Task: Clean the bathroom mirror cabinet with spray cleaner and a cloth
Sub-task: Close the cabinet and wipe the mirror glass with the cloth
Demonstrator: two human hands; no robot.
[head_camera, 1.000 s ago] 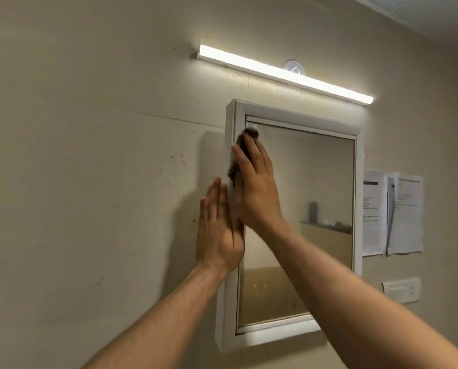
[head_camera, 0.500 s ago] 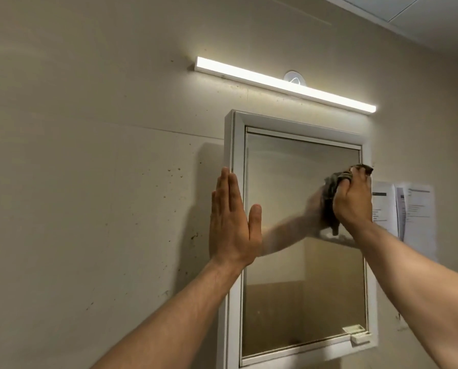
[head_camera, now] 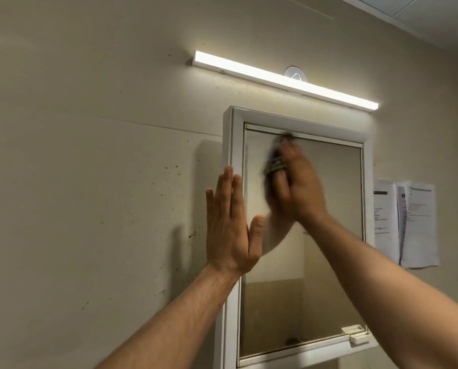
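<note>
A white-framed mirror cabinet (head_camera: pixel 233 145) hangs on the beige wall. My left hand (head_camera: pixel 230 225) lies flat with straight fingers against the cabinet's left frame. My right hand (head_camera: pixel 297 182) is blurred with motion near the top of the mirror glass, left of centre. It presses a dark cloth (head_camera: pixel 273 163) to the glass, and most of the cloth is hidden under the hand. The mirror reflects my arm and the room behind. No spray bottle is in view.
A lit tube light (head_camera: pixel 283 79) runs above the cabinet. Two paper notices (head_camera: pixel 409 222) are stuck to the wall right of it. A small white latch (head_camera: pixel 355 334) sits at the door's lower right corner. The wall at left is speckled with dark spots.
My right hand swept the cloth from the mirror's upper left to its right edge, then back to the upper middle. My left hand stayed flat on the left frame.
</note>
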